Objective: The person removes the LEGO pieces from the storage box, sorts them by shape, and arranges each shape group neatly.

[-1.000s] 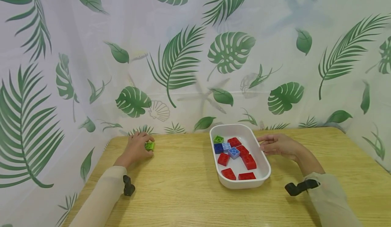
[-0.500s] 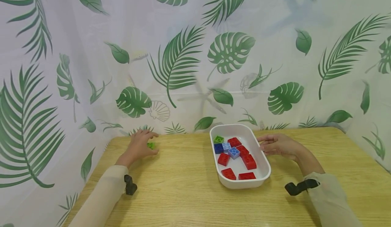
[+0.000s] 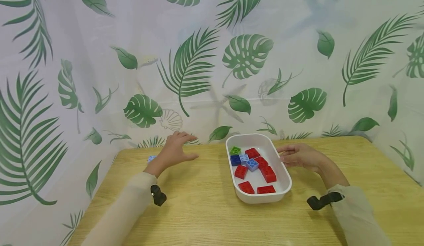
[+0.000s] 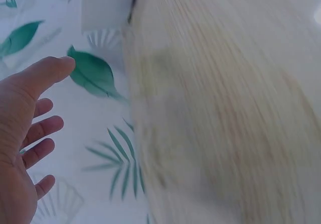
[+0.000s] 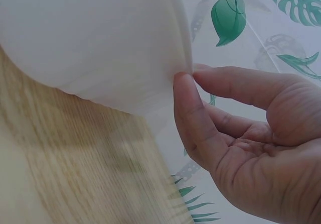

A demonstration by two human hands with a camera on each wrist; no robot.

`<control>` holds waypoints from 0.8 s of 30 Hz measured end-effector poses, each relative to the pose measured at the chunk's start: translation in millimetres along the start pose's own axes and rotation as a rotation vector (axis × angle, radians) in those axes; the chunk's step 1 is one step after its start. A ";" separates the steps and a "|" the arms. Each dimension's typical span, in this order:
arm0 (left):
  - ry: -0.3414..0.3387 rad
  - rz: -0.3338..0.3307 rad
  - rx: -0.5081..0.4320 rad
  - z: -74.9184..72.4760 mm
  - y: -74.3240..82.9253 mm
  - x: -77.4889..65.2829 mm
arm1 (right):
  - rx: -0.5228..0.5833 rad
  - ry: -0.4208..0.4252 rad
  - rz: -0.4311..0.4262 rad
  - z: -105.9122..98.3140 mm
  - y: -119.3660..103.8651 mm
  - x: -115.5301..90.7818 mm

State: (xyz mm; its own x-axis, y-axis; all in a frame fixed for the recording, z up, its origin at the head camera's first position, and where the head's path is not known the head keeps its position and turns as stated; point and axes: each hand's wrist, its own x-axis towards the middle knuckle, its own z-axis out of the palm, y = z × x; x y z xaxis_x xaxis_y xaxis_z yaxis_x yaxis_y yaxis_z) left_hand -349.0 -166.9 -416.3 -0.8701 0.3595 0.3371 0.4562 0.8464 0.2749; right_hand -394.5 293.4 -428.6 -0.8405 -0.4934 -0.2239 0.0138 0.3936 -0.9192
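My left hand (image 3: 175, 151) hangs over the back left of the table, thumb and fingers spread apart. It holds nothing in the left wrist view, where the thumb (image 4: 52, 71) stands away from the fingers. Behind its wrist, part of a light blue toy brick (image 3: 151, 158) shows on the table; the green brick seen earlier there is hidden. At the right side of a white plastic tray (image 3: 281, 172), my right hand (image 3: 303, 157) pinches the rim between thumb and finger, plain in the right wrist view. Inside lie red bricks (image 3: 268, 173), a green brick (image 3: 235, 150) and blue bricks (image 3: 252, 164).
The wooden table (image 3: 198, 209) ends at the back against a white curtain (image 3: 205, 121) printed with green leaves. The same curtain closes off the left side. A black wrist camera (image 3: 158, 195) sits on the left sleeve, another black camera (image 3: 319, 202) on the right.
My left hand has let go of the green brick and moved right, toward the tray, fingers spreading. A light blue brick now shows behind it. The right hand keeps its place at the tray.
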 end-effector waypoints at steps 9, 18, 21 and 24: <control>-0.018 0.122 -0.034 11.7 51.9 31.6 | 0.005 -0.006 -0.005 0.1 -1.5 -1.3; -0.106 0.163 -0.066 25.3 94.9 56.7 | 0.003 -0.003 -0.004 0.8 -2.0 -2.2; -0.119 0.180 -0.043 31.6 106.1 62.4 | 0.006 -0.003 -0.003 0.4 -2.0 -2.1; -0.132 0.199 -0.023 40.1 114.6 67.6 | 0.005 -0.001 -0.001 0.2 -1.8 -2.0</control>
State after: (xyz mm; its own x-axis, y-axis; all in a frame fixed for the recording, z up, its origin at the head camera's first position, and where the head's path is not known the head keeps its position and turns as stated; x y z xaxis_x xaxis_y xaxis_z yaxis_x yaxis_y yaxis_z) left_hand -363.0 -29.8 -398.1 -0.7790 0.5674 0.2667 0.6236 0.7453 0.2359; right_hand -392.7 293.6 -426.5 -0.8397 -0.4951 -0.2230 0.0153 0.3891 -0.9211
